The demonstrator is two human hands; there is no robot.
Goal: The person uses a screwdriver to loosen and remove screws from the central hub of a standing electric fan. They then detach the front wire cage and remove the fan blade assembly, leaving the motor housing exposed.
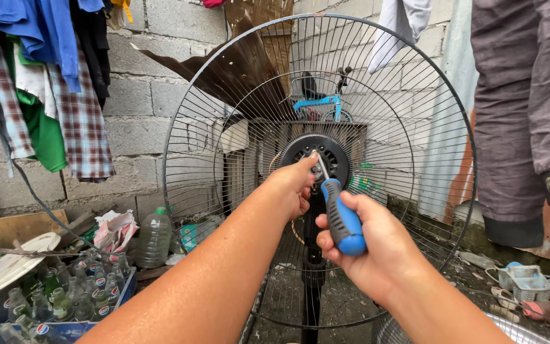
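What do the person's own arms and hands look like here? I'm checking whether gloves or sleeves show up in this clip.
Both forearms are bare, with no sleeve in view. The left hand and the right hand wear no gloves, and no ring, watch or bracelet shows on either. The fingernails are short. No cables, bandages or markings are visible.

This is the outdoor backyard or utility corner of a home, walled by bare grey concrete blocks (160,83) with dirt and scattered litter underfoot. Washed clothes, among them a red-and-white checked cloth (81,121), hang along the wall, a blue crate of empty glass bottles (71,299) stands below, and a blue bicycle (319,102) is parked behind.
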